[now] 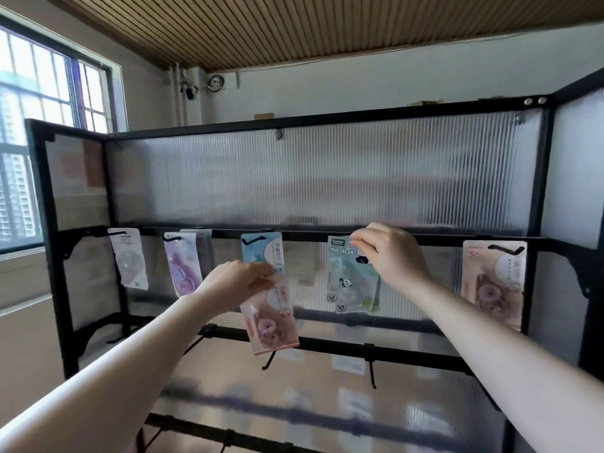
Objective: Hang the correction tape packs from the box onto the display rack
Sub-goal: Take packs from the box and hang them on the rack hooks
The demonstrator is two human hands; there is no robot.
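A black-framed display rack [327, 120] with ribbed translucent panels fills the view. On its upper rail hang a white pack [129, 259], a purple pack [183, 264], a light blue pack [261, 251] and a pink pack [493, 282]. My right hand [392, 253] pinches the top of a green panda pack [351, 279] at the rail. My left hand [238, 282] grips a pink correction tape pack [271, 318] that hangs down below the blue pack. The box is out of view.
Bare black hooks [269, 359] [372, 371] stick out from the lower rail [408, 353]. A barred window [39, 125] is on the left wall. The rack's side panels angle toward me at both ends.
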